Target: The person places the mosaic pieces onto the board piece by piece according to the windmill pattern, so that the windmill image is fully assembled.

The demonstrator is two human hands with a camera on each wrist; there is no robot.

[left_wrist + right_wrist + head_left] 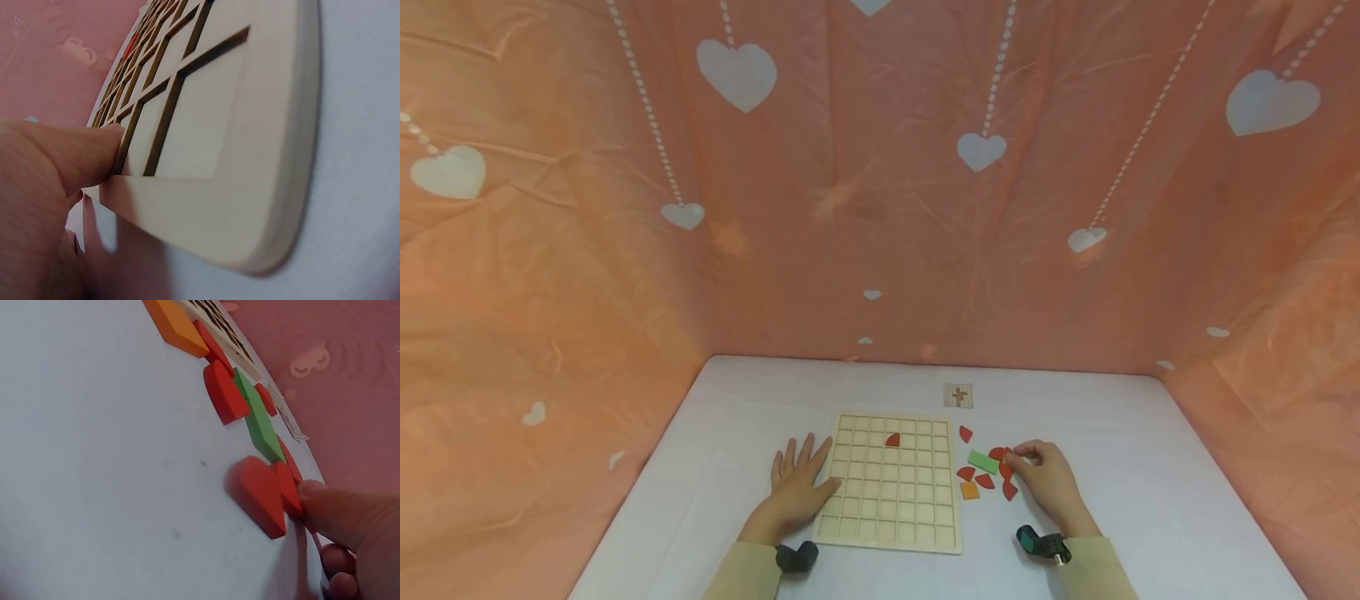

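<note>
A pale wooden grid board (887, 537) lies flat, a red quarter-circle piece (892, 440) set in one of its upper cells. My left hand (795, 487) rests at the board's left side with its fingers spread, and its thumb (94, 153) lies over the rim. To the right of the board, my right hand (1051, 482) pinches a red quarter-circle piece (1008, 451) between thumb and fingertips, which partly hide it. Several more red quarter-circle pieces (259, 494) lie close by. Among them are a green rectangular strip (982, 462) and an orange square piece (970, 490).
A small patterned card (958, 396) lies behind the board's right corner. The white tabletop (1150, 467) is bordered by orange cloth walls (880, 208) with heart prints. A black band (1041, 543) with a device sits on the right wrist.
</note>
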